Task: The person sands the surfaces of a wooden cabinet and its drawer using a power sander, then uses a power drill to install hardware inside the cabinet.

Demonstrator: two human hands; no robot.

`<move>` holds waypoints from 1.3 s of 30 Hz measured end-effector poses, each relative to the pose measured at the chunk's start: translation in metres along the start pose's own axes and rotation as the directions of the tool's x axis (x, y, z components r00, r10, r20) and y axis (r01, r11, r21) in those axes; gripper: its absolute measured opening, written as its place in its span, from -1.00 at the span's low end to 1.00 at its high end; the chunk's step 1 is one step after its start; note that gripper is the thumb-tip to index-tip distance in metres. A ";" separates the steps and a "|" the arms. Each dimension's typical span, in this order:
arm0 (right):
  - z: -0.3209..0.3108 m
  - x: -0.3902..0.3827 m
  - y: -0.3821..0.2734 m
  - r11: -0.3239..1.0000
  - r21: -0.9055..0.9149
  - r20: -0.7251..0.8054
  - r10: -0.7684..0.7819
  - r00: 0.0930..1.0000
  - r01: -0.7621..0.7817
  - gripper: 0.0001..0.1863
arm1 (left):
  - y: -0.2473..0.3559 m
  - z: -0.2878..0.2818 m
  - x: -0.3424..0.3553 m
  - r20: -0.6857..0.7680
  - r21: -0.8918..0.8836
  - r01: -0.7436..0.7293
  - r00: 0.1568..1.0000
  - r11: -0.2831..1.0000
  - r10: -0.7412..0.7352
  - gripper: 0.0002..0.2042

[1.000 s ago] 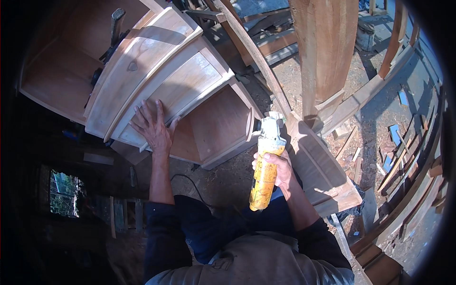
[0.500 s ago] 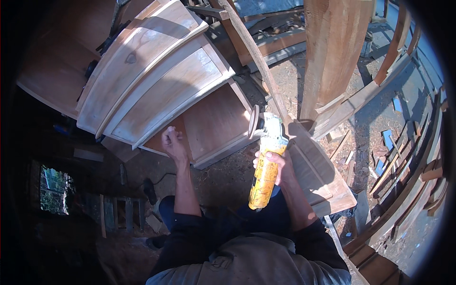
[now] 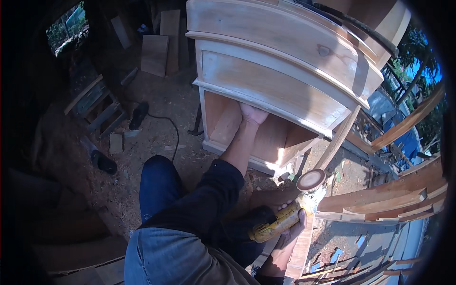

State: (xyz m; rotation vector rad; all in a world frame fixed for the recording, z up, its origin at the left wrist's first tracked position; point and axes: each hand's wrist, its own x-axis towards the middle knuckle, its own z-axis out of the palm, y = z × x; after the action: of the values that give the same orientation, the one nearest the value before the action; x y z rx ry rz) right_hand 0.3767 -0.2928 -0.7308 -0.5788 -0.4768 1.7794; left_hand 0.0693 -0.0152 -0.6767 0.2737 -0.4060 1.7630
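In my right hand is a worn yellow angle grinder, its body lying aslant. My fingers wrap round it, and its round brownish sanding disc faces up at the far end. My left hand reaches into the open lower bay of a pale wooden chest of drawers. The wrist shows just below the lower drawer front, while the fingers are hidden behind its bottom edge. The drawer fronts have whitish patches, and the grinder stays apart from the chest.
A black cable curves over the dusty floor beside my knee. Wooden boards lean at the far left, near a small slatted wooden frame. Long curved timbers and offcuts fill the right side.
My view has swung, so the chest appears farther right. My left hand has gone from in front of the chest to under its drawer front. The grinder has tilted, still in my right hand.
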 end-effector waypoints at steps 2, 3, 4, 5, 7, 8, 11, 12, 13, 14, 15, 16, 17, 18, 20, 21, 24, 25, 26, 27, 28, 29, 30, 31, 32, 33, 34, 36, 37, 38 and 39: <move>0.003 0.007 0.001 0.997 0.019 0.044 0.074 0.996 -0.075 -0.41 | 0.004 0.008 -0.005 0.006 -0.049 -0.020 1.000 0.999 0.021 -0.28; 0.010 0.009 0.003 0.999 0.039 0.102 0.025 0.994 -0.030 -0.40 | 0.006 0.011 -0.003 0.011 -0.055 -0.032 0.999 0.998 0.033 -0.27; 0.016 0.010 0.003 0.997 0.068 0.150 -0.040 0.988 0.030 -0.39 | 0.004 0.014 -0.004 0.017 -0.055 -0.025 1.000 0.998 0.026 -0.27; 0.020 0.012 0.000 0.995 0.091 0.218 0.028 0.975 -0.049 -0.38 | 0.003 0.017 -0.006 0.023 -0.056 -0.010 1.000 0.998 0.011 -0.26; 0.017 0.015 -0.002 0.999 0.017 0.173 0.030 0.984 -0.034 -0.37 | 0.002 0.021 -0.007 0.023 -0.077 -0.038 0.999 0.996 0.040 -0.25; 0.014 0.017 -0.004 1.000 -0.031 0.130 0.003 0.992 0.001 -0.36 | 0.004 0.022 -0.008 0.031 -0.083 -0.036 0.999 0.996 0.038 -0.25; 0.012 0.021 -0.008 0.994 -0.104 0.111 0.047 0.993 -0.036 -0.33 | 0.008 0.015 -0.005 0.037 -0.140 -0.071 0.996 0.988 0.076 -0.25; 0.013 0.018 -0.011 0.992 -0.115 0.092 0.056 0.994 -0.045 -0.33 | 0.005 0.015 -0.005 0.039 -0.165 -0.068 0.996 0.984 0.076 -0.25; 0.042 0.018 -0.001 0.995 -0.101 0.039 0.025 0.999 -0.021 -0.38 | 0.008 0.016 -0.005 0.028 -0.166 -0.074 0.996 0.983 0.080 -0.25; 0.048 0.018 0.002 0.994 -0.109 0.024 0.020 1.000 -0.017 -0.39 | 0.009 0.015 -0.006 0.015 -0.168 -0.076 0.997 0.983 0.079 -0.25; 0.053 0.019 0.004 0.993 -0.116 0.011 0.008 1.000 -0.006 -0.39 | 0.008 0.017 -0.003 0.022 -0.176 -0.062 0.998 0.982 0.066 -0.25; 0.053 0.017 0.004 0.992 -0.126 0.001 -0.002 1.000 0.002 -0.40 | 0.005 0.018 -0.003 0.027 -0.165 -0.043 0.998 0.985 0.048 -0.25; 0.051 0.010 0.002 0.991 -0.134 -0.019 -0.019 1.000 0.017 -0.40 | -0.001 0.017 -0.005 0.030 -0.157 -0.018 0.999 0.987 0.023 -0.25; 0.051 0.006 0.001 0.990 -0.141 -0.033 -0.035 0.999 0.030 -0.41 | -0.002 0.017 -0.004 0.041 -0.168 0.010 0.999 0.986 -0.003 -0.25; 0.050 0.000 0.000 0.986 -0.154 -0.054 -0.078 0.996 0.069 -0.42 | -0.007 0.009 0.000 0.065 -0.177 0.086 0.995 0.980 -0.076 -0.25; 0.055 0.005 0.000 0.985 -0.150 -0.052 -0.090 0.995 0.081 -0.42 | 0.000 -0.001 0.008 0.062 -0.190 0.070 0.996 0.979 -0.059 -0.26; 0.068 0.011 0.001 0.975 -0.156 -0.084 -0.171 0.982 0.157 -0.44 | 0.010 -0.011 0.010 -0.033 -0.083 0.121 0.992 0.989 -0.124 -0.36; 0.085 0.014 -0.004 0.963 -0.194 -0.040 -0.201 0.979 0.190 -0.45 | 0.017 -0.013 0.009 -0.131 -0.074 0.077 0.988 0.994 -0.086 -0.40; 0.102 0.015 -0.009 0.947 -0.227 0.005 -0.231 0.973 0.226 -0.46 | 0.026 -0.013 0.009 -0.313 -0.034 0.024 0.949 0.999 -0.034 -0.40; 0.093 0.009 -0.019 0.937 -0.205 -0.039 -0.295 0.955 0.281 -0.46 | 0.013 0.005 -0.003 -0.566 0.081 -0.037 0.821 0.996 0.077 -0.38; 0.084 0.004 -0.031 0.932 -0.230 -0.070 -0.303 0.950 0.281 -0.47 | -0.004 0.031 -0.024 -0.739 0.194 -0.026 0.653 0.981 0.163 -0.30; 0.081 0.006 -0.037 0.935 -0.239 -0.069 -0.285 0.956 0.261 -0.48 | 0.006 0.022 -0.040 -0.713 0.188 -0.001 0.688 0.982 0.137 -0.22; 0.080 0.003 -0.047 0.931 -0.214 -0.084 -0.319 0.944 0.295 -0.48 | -0.003 0.035 -0.060 -0.706 0.272 0.019 0.684 0.962 0.186 -0.18; 0.082 0.002 -0.057 0.930 -0.231 -0.068 -0.309 0.949 0.286 -0.49 | -0.004 0.053 -0.074 -0.684 0.364 0.016 0.683 0.931 0.256 -0.14; 0.086 0.004 -0.065 0.929 -0.249 -0.048 -0.295 0.954 0.274 -0.49 | -0.003 0.065 -0.077 -0.668 0.382 0.028 0.699 0.924 0.255 -0.14; 0.084 0.005 -0.072 0.907 -0.281 -0.053 -0.341 0.939 0.314 -0.50 | -0.005 0.069 -0.083 -0.610 0.314 0.050 0.776 0.948 0.161 -0.13; 0.084 0.006 -0.078 0.910 -0.266 -0.053 -0.342 0.938 0.317 -0.50 | -0.002 0.078 -0.086 -0.536 0.248 0.061 0.840 0.967 0.085 -0.11; 0.081 0.008 -0.092 0.902 -0.285 0.037 -0.329 0.943 0.326 -0.49 | -0.001 0.100 -0.083 -0.571 0.247 0.084 0.818 0.965 0.075 -0.09; 0.080 0.008 -0.100 0.907 -0.285 0.067 -0.303 0.951 0.309 -0.52 | -0.001 0.112 -0.081 -0.610 0.231 0.102 0.790 0.968 0.062 -0.07; 0.081 0.009 -0.103 0.910 -0.271 0.074 -0.306 0.949 0.315 -0.52 | -0.002 0.125 -0.081 -0.600 0.243 0.103 0.797 0.964 0.067 -0.07; 0.079 0.006 -0.105 0.896 -0.310 0.051 -0.318 0.947 0.318 -0.52 | -0.004 0.137 -0.085 -0.602 0.252 0.132 0.797 0.959 0.049 -0.05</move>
State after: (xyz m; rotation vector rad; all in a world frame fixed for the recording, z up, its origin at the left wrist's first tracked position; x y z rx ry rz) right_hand 0.4075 -0.2606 -0.6067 -0.6794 -0.8169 1.3980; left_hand 0.0878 -0.1465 -0.5849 -0.0934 0.3211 1.7530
